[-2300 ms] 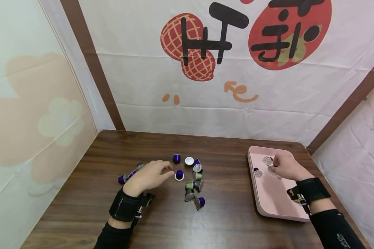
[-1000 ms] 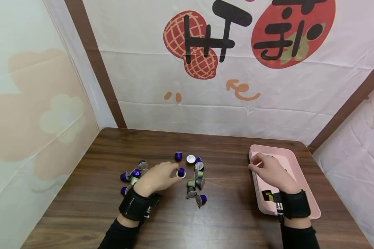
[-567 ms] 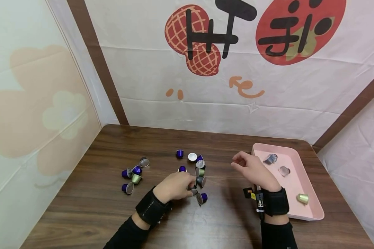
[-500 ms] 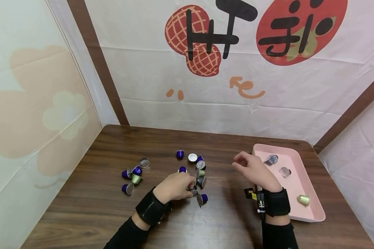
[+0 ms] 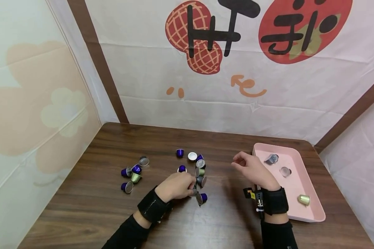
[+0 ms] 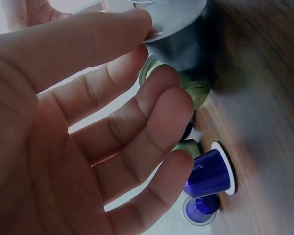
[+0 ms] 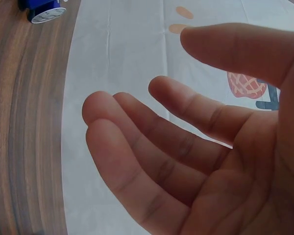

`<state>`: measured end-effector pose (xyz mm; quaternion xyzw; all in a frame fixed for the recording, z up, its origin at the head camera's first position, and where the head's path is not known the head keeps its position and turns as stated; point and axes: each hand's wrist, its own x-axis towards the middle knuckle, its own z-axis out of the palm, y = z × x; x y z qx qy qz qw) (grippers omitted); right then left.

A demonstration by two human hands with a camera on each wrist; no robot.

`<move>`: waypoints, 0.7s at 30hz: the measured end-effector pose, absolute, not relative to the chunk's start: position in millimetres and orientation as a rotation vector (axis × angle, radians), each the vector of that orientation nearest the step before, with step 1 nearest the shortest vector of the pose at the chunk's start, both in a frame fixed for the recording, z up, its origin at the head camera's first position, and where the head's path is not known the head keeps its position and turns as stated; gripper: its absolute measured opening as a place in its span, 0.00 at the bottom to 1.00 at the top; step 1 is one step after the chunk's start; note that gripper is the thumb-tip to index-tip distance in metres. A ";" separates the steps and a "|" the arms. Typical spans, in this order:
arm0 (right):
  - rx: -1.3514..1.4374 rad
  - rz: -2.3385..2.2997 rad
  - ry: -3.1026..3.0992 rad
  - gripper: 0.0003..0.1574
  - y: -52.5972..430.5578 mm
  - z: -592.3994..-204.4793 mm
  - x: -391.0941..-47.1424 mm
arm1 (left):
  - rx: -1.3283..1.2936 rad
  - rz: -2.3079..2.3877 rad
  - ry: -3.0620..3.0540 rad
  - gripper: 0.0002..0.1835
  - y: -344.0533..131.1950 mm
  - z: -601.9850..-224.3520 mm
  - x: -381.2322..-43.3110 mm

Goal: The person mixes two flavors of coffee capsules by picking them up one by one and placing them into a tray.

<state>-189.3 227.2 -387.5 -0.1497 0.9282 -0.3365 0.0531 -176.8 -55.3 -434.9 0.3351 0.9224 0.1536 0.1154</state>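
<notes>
Grey capsule (image 5: 195,193), foil-lidded, sits among other capsules (image 5: 201,181) on the wooden surface (image 5: 224,221). In the head view, the left hand (image 5: 176,186) appears to pinch it between thumb and forefinger, with a blue capsule (image 5: 203,197) just beside. The right hand (image 5: 255,171), fingers loosely bent and holding nothing, hovers by the left rim of the pink tray (image 5: 293,214). The left wrist view shows the thumb over the foil's edge and a white-rimmed blue capsule (image 6: 208,174) beyond the fingertips. The right wrist view confirms a bare palm. Picking up seems the step in hand; lifting would call for a firm pinch, clear of the blue neighbour.
</notes>
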 end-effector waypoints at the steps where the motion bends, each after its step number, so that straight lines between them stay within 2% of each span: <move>1: -0.452 -1.023 2.821 0.13 226.7 -388.4 -188.9 | 0.984 0.447 2.703 0.16 -55.7 -436.0 -176.6; 11: -0.439 -1.003 2.823 0.13 221.7 -397.0 -188.8 | 0.989 0.557 2.742 0.15 -66.3 -429.8 -181.1; 21: -0.579 -1.118 2.792 0.10 198.5 -398.8 -188.4 | 0.933 0.898 2.918 0.10 -80.8 -415.1 -190.3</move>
